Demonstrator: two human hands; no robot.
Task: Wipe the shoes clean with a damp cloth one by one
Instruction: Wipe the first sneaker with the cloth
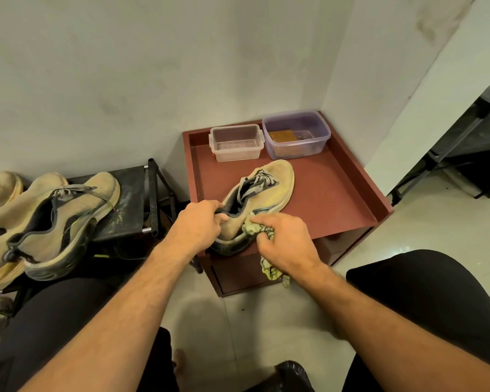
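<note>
The left hand (196, 225) grips the heel collar of a dusty tan sneaker (256, 203), fingers curled over the rim into the opening. The right hand (285, 242) clutches a bunched yellow-green patterned cloth (252, 228) and presses it against the sneaker's side near the heel — a loose end of the cloth hangs below the wrist. The sneaker lies on a reddish-brown tray-topped cabinet (337, 193), its heel at the near edge and its toe pointing toward the far wall. At the back of the cabinet top stand two plastic containers side by side: a clear one (236, 142) and a purple-tinted one (296, 134) holding something brown. To the left, another tan sneaker (65, 222) rests on a black rack (136, 199) among other dusty shoes — well apart from the cabinet. The person's dark-clad knees frame the pale tiled floor (408, 227).
</note>
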